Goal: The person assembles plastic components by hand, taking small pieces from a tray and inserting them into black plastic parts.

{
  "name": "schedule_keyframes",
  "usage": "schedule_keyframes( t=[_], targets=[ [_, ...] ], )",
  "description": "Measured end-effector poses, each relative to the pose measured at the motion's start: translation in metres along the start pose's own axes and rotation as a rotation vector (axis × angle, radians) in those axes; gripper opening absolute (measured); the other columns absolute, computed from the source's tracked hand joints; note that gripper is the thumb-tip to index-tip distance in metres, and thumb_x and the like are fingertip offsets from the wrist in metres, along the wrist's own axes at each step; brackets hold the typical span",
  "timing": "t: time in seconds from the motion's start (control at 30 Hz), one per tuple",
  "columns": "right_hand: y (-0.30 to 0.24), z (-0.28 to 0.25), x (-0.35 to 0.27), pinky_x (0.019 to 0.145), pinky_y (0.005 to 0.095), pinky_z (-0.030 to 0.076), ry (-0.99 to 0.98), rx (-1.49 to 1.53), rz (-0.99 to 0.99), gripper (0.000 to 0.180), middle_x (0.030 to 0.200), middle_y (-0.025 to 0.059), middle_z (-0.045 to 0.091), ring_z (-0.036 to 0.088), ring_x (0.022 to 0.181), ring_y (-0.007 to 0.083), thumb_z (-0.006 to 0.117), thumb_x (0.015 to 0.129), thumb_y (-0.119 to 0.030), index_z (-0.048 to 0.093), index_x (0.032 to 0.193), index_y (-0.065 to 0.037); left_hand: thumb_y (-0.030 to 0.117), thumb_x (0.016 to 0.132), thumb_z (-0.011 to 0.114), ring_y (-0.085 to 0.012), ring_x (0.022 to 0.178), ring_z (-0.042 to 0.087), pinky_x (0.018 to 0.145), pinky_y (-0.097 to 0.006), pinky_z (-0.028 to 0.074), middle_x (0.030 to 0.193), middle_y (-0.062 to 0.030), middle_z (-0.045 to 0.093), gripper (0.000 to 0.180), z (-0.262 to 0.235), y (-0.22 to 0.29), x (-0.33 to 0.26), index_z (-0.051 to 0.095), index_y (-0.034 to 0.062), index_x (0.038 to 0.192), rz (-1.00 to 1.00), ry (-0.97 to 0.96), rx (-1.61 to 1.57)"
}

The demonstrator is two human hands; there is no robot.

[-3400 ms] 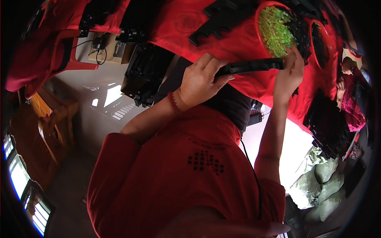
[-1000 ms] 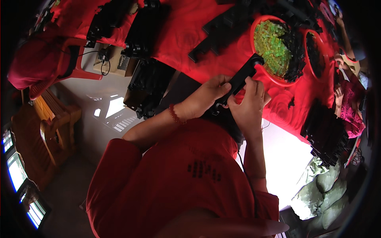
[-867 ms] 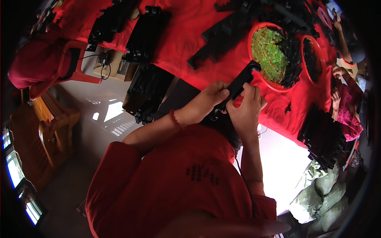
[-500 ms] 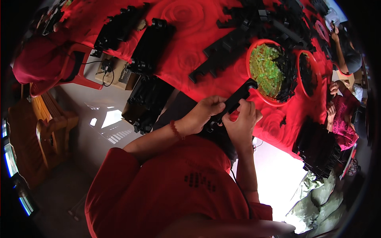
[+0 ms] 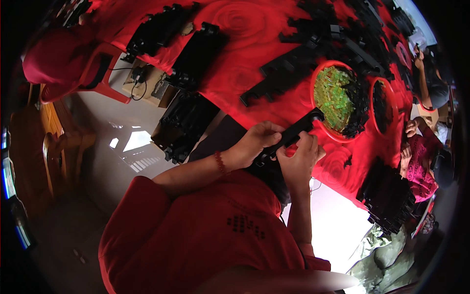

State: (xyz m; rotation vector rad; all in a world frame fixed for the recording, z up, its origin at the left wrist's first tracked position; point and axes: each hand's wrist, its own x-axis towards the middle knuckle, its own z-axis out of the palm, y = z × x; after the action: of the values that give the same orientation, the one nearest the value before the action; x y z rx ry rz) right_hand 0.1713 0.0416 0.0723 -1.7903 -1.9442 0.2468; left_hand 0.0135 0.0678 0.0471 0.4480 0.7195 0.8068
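Note:
A long black plastic part (image 5: pixel 302 126) is held at a slant in front of my chest, by the edge of the red-covered table (image 5: pixel 230 105). My left hand (image 5: pixel 255 143) pinches it from the left, thumb on top. From the right, my right hand (image 5: pixel 301 159) grips its near side with bent fingers; whether a small piece sits under these fingertips I cannot tell. Just past the part's far end stands a red basin (image 5: pixel 314 93) with small yellow-green pieces (image 5: pixel 333 95) and black pieces. Another red basin (image 5: pixel 394 108) beside it holds black pieces.
Stacks of black parts lie at the left (image 5: pixel 193 56), at the table's far side (image 5: pixel 352 46) and at the right edge (image 5: pixel 387 193). A red chair (image 5: pixel 110 81), cardboard box (image 5: pixel 154 88) and wooden bench (image 5: pixel 68 142) stand left. Other people (image 5: pixel 421 166) sit at right.
The whole view has shifted slightly, so the table things appear a little further right and lower. Both hands still hold the black part; the right fingers have moved slightly on it.

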Motion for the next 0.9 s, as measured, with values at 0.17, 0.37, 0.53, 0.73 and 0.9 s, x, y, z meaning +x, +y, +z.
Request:
schedule_keyframes(
  t=[0.17, 0.37, 0.53, 0.73, 0.9],
  targets=[
    [0.000, 0.000, -0.004, 0.090, 0.0436, 0.032, 0.035, -0.049, 0.007, 0.057, 0.100, 0.0085, 0.054, 0.048, 0.100, 0.0293, 0.080, 0.065, -0.015, 0.053, 0.114, -0.005, 0.016, 0.099, 0.061, -0.0089, 0.086, 0.060, 0.078, -0.024, 0.049, 0.097, -0.0037, 0.065, 0.027, -0.005, -0.011, 0.007, 0.058, -0.0001, 0.120, 0.052, 0.000, 0.119],
    [-0.002, 0.000, -0.002, 0.089, 0.0441, 0.033, 0.033, -0.079, -0.017, 0.055, 0.099, 0.0107, 0.053, 0.054, 0.090, 0.0268, 0.079, 0.066, -0.015, 0.052, 0.113, -0.004, 0.016, 0.099, 0.059, -0.0063, 0.087, 0.058, 0.080, -0.022, 0.047, 0.098, -0.0017, 0.064, 0.026, -0.008, -0.009, 0.004, 0.058, 0.0005, 0.120, 0.014, -0.017, 0.112],
    [0.002, -0.005, 0.000, 0.089, 0.0421, 0.033, 0.006, -0.044, -0.092, 0.056, 0.097, 0.0093, 0.054, 0.054, 0.088, 0.0248, 0.077, 0.070, -0.012, 0.053, 0.120, -0.005, 0.020, 0.102, 0.056, -0.0065, 0.080, 0.059, 0.070, -0.021, 0.048, 0.095, -0.0023, 0.064, 0.023, -0.007, -0.008, 0.001, 0.057, 0.0029, 0.118, 0.062, -0.026, 0.109],
    [0.002, -0.027, -0.001, 0.091, 0.0354, 0.042, 0.002, 0.381, 0.032, 0.050, 0.099, 0.0063, 0.057, 0.054, 0.089, 0.0171, 0.067, 0.086, -0.002, 0.054, 0.134, -0.003, 0.022, 0.087, 0.078, -0.0090, 0.071, 0.057, 0.059, -0.023, 0.046, 0.092, -0.0026, 0.059, 0.059, -0.009, 0.052, -0.020, 0.042, 0.0040, 0.130, 0.132, 0.112, 0.274],
    [0.035, 0.006, -0.009, 0.088, 0.0352, 0.041, 0.078, 0.523, 0.165, 0.032, 0.100, 0.0087, 0.064, 0.056, 0.087, 0.0185, 0.062, 0.091, -0.002, 0.061, 0.123, -0.003, 0.011, 0.080, 0.079, -0.0161, 0.070, 0.058, 0.065, -0.029, 0.051, 0.104, -0.0131, 0.052, 0.058, -0.020, 0.103, -0.018, 0.039, -0.0027, 0.121, 0.279, 0.425, 0.773]
  ],
)
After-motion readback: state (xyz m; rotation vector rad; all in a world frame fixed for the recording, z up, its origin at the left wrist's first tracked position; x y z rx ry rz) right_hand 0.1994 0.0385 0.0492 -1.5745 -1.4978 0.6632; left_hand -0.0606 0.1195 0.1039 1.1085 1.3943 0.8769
